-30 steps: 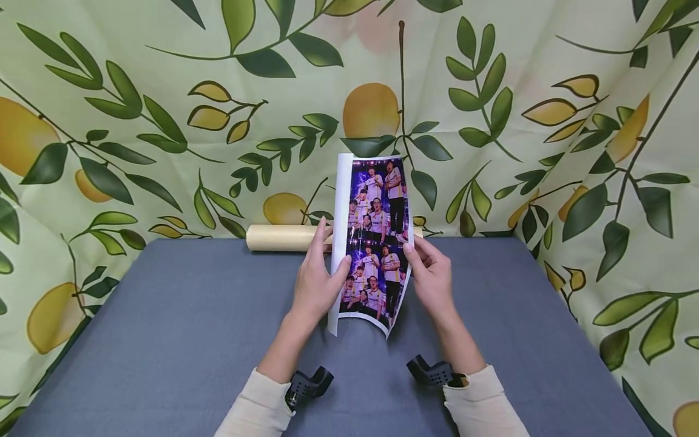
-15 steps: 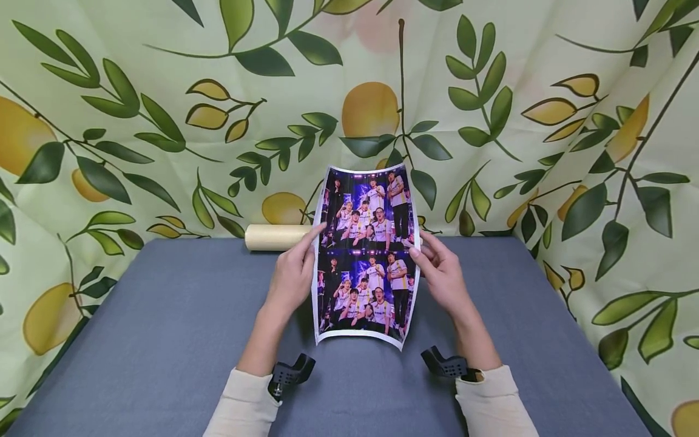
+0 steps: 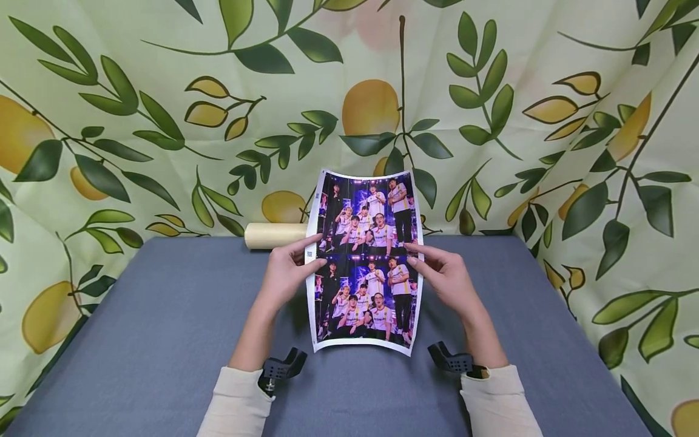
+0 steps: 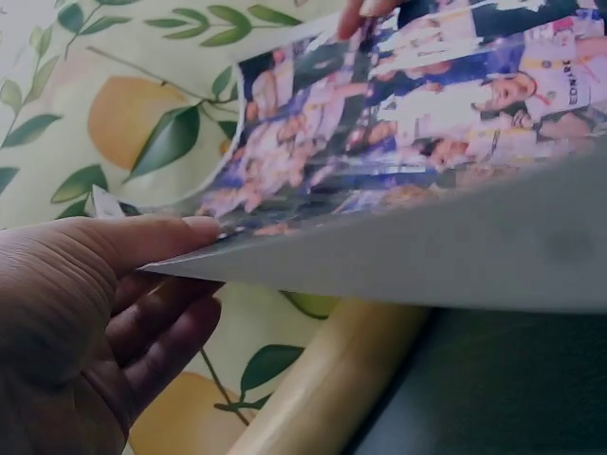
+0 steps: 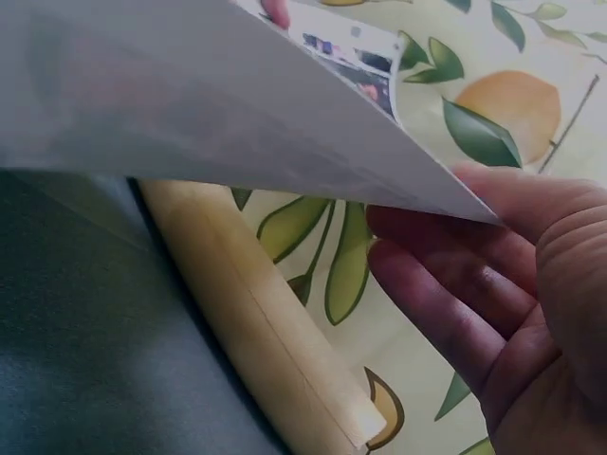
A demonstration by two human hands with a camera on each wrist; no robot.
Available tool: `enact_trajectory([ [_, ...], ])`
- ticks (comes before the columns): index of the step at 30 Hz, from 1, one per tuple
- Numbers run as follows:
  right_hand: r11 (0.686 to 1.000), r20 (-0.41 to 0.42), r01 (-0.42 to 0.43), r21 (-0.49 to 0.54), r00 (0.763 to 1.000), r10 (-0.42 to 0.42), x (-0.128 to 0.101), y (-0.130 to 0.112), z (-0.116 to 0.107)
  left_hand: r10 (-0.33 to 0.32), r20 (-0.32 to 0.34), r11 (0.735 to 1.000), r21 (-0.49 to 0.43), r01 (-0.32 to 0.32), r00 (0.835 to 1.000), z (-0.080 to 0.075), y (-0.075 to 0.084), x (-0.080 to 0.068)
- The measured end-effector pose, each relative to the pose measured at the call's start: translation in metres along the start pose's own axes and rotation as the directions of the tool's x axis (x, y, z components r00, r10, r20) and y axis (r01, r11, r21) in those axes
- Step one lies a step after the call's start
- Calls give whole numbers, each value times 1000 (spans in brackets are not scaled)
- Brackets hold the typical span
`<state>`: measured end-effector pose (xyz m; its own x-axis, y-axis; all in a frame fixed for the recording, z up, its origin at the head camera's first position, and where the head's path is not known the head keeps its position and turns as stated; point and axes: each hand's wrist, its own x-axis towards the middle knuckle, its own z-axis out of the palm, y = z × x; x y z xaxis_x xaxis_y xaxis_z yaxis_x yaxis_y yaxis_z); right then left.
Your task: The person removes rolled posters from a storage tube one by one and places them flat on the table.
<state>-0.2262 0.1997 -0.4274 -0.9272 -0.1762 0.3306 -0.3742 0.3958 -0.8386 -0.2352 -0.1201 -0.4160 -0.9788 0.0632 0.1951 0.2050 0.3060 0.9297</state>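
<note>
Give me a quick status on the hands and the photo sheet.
Left hand pinches photo sheet at its left edge; right hand pinches the right edge. Sheet held above grey table, picture side up. Paper roll lies behind.

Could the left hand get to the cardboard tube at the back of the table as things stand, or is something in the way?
Probably yes, once it lets go. The left hand pinches the left edge of the photo sheet, so it is busy. The cardboard tube lies just beyond it on the table; its left part is uncovered, with nothing between.
</note>
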Motion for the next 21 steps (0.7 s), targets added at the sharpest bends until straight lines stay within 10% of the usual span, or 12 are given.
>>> enact_trajectory([
  [21,947,86,-190,259,981,174,0,35,-4,-165,105,975,-135,178,981,-14,-25,6],
])
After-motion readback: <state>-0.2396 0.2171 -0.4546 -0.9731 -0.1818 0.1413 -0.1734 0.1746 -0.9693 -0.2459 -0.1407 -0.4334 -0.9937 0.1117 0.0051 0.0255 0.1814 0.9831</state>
